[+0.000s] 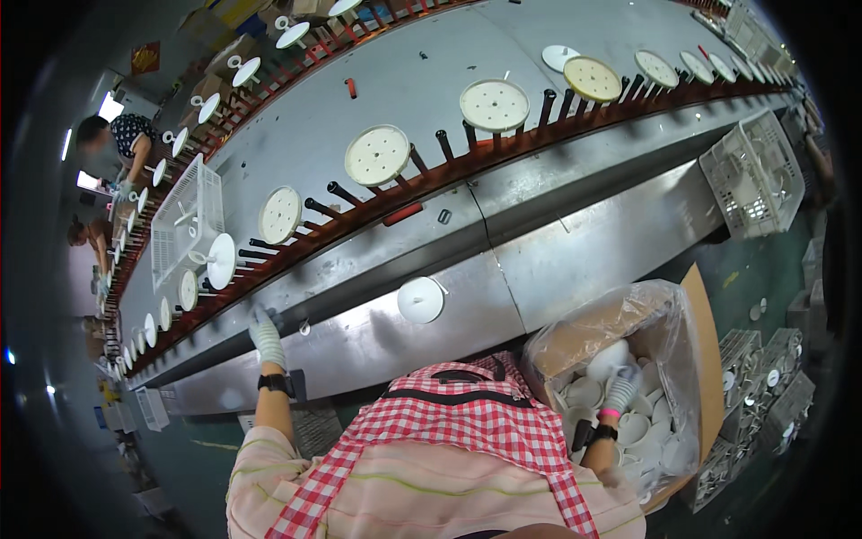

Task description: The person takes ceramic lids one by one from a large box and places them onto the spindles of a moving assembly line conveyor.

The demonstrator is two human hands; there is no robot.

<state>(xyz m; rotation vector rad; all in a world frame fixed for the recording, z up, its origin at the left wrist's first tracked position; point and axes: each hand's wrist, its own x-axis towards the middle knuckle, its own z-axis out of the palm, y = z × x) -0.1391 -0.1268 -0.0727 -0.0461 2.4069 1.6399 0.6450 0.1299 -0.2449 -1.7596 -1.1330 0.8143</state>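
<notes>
My left hand (pixel 267 340), in a pale striped glove, reaches over the metal ledge near the conveyor's edge, its fingers stretched out with nothing seen in them. My right hand (pixel 621 388), gloved too, is down inside an open cardboard box (pixel 708 332) lined with clear plastic. Its fingers close at the edge of a white round disc (pixel 608 359), partly hiding their grip. Many more white discs (pixel 664 449) lie loosely heaped around it. A single white disc (pixel 421 299) rests on the metal ledge (pixel 485 287) between my hands.
Curving past me, a conveyor row of dark posts carries white discs (pixel 377 154), one yellowish (pixel 593 79). White plastic baskets stand on the table (pixel 187 220) and at the ledge's right end (pixel 752 175). Several crates (pixel 763 386) sit on the floor at right. Another person (pixel 133 139) works far left.
</notes>
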